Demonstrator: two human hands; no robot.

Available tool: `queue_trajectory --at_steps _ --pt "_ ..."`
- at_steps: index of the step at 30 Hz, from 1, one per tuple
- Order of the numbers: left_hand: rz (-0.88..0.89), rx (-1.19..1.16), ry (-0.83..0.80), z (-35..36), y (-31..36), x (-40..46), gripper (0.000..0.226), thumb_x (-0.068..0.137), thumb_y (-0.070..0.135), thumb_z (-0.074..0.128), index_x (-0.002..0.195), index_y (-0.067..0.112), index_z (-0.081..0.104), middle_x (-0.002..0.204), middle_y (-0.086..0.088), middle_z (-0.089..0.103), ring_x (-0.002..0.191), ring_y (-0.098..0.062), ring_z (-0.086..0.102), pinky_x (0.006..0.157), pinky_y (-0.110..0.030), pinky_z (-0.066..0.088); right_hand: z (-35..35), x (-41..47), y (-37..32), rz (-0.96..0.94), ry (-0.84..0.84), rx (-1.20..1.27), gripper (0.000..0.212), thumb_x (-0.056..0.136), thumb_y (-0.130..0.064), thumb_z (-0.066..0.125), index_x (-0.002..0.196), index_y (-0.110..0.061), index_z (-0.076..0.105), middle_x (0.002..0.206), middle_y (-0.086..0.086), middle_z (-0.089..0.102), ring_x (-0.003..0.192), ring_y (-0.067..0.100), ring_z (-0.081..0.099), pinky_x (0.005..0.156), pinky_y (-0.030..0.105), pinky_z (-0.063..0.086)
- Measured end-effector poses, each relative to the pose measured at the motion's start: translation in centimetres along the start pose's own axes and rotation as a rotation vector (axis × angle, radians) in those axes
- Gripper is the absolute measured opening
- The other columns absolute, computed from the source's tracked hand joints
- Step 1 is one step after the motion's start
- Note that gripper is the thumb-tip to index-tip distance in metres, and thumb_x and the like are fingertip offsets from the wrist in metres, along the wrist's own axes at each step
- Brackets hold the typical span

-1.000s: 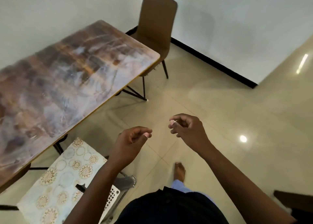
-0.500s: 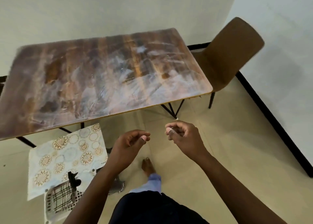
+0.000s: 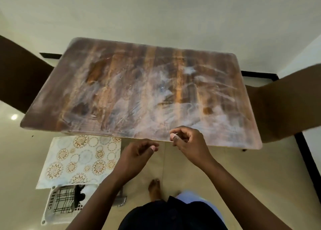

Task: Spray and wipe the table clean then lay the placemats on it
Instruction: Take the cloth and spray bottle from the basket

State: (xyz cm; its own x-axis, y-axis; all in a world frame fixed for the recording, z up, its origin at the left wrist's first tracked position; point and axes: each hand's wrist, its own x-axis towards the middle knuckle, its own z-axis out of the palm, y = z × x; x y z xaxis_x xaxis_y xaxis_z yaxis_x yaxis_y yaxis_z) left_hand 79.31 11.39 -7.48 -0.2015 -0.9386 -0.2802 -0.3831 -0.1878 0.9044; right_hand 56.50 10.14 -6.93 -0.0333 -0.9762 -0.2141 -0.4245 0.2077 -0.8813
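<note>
The wooden table (image 3: 139, 94) fills the middle of the head view, its top smeared with whitish streaks. My left hand (image 3: 137, 156) hovers just below the near edge, fingers loosely curled and holding nothing. Over the table's near edge my right hand (image 3: 189, 142) has thumb and forefinger close together, with nothing visible between them. A stack of patterned placemats (image 3: 79, 160) lies at lower left on top of a white basket (image 3: 50, 210). A checked cloth (image 3: 62, 202) and a black spray nozzle (image 3: 79, 195) show inside the basket.
A brown chair (image 3: 20, 80) stands at the table's left end and another brown chair (image 3: 281, 104) at the right end. The far side meets a pale wall. My bare foot (image 3: 154, 189) is on the tiled floor right of the basket.
The view has swung round to face the table's long side and come closer. Both hands kept the same curled pose and now reach the table's near edge.
</note>
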Motion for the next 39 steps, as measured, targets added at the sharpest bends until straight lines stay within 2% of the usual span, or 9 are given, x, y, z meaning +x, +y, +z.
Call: queue_trajectory --at_steps 4,6,12,17,19,27,36,39 --pt "-0.056 -0.04 0.126 -0.6 0.4 1.6 0.019 0.105 0.017 0.067 0.11 0.03 0.08 0.101 0.014 0.082 0.103 -0.002 0.076 0.092 -0.039 0.06 0.8 4.9 -0.9 -0.053 -0.152 -0.034 0.007 0.095 -0.03 0.072 0.099 -0.028 0.076 0.084 -0.002 0.076 0.079 0.014 0.074 0.079 0.045 0.062" --pt "-0.086 -0.053 0.208 -0.9 0.7 1.9 0.019 0.105 0.016 0.066 0.111 0.028 0.08 0.101 0.014 0.082 0.103 -0.001 0.076 0.088 -0.036 0.06 1.4 7.2 -1.3 -0.081 -0.24 -0.054 0.007 0.095 -0.031 0.072 0.1 -0.029 0.076 0.085 -0.002 0.077 0.079 0.015 0.074 0.078 0.046 0.062" --pt "-0.182 -0.07 0.479 -1.0 1.0 1.3 0.018 0.105 0.018 0.066 0.113 0.026 0.081 0.099 0.015 0.081 0.097 -0.002 0.076 0.093 -0.038 0.062 3.6 12.2 -3.0 -0.172 -0.51 -0.11 0.01 0.094 -0.033 0.072 0.103 -0.03 0.076 0.087 -0.003 0.077 0.079 0.012 0.075 0.079 0.047 0.063" --pt "-0.28 -0.159 0.69 -0.8 -0.1 -0.9 0.018 0.105 0.019 0.066 0.111 0.028 0.082 0.102 0.013 0.082 0.103 -0.006 0.077 0.097 -0.048 0.06 6.7 14.2 -4.7 -0.255 -0.714 -0.161 0.009 0.095 -0.031 0.072 0.103 -0.029 0.076 0.087 -0.005 0.077 0.081 0.011 0.075 0.078 0.046 0.064" --pt "-0.3 -0.191 0.723 -0.8 -0.3 -1.4 0.019 0.105 0.018 0.066 0.11 0.029 0.081 0.101 0.011 0.082 0.103 -0.006 0.076 0.098 -0.049 0.06 7.6 14.5 -5.3 -0.273 -0.744 -0.164 0.009 0.095 -0.031 0.073 0.103 -0.029 0.077 0.087 -0.004 0.077 0.081 0.011 0.075 0.078 0.047 0.064" --pt "-0.391 -0.392 0.939 -2.1 -4.1 -5.6 0.02 0.104 0.012 0.067 0.108 0.025 0.081 0.101 0.008 0.083 0.105 -0.008 0.077 0.102 -0.046 0.06 15.8 13.1 -8.0 -0.408 -0.928 -0.278 0.012 0.094 -0.028 0.074 0.106 -0.026 0.078 0.088 -0.008 0.077 0.081 0.007 0.074 0.078 0.04 0.064" --pt "-0.477 -0.558 1.164 -6.5 -11.5 -10.7 0.023 0.105 0.01 0.065 0.108 0.026 0.081 0.1 0.005 0.084 0.101 -0.011 0.079 0.093 -0.037 0.062 28.3 11.1 -8.8 -0.488 -1.12 -0.447 0.011 0.094 -0.031 0.075 0.105 -0.028 0.077 0.084 -0.008 0.077 0.077 0.007 0.074 0.076 0.042 0.063" --pt "-0.513 -0.606 1.22 -8.5 -15.0 -11.8 0.022 0.105 0.011 0.065 0.108 0.026 0.081 0.099 0.003 0.084 0.098 -0.014 0.079 0.085 -0.033 0.06 33.7 10.6 -8.7 -0.521 -1.169 -0.506 0.011 0.093 -0.035 0.073 0.103 -0.031 0.076 0.082 -0.009 0.076 0.075 0.006 0.073 0.074 0.042 0.063"
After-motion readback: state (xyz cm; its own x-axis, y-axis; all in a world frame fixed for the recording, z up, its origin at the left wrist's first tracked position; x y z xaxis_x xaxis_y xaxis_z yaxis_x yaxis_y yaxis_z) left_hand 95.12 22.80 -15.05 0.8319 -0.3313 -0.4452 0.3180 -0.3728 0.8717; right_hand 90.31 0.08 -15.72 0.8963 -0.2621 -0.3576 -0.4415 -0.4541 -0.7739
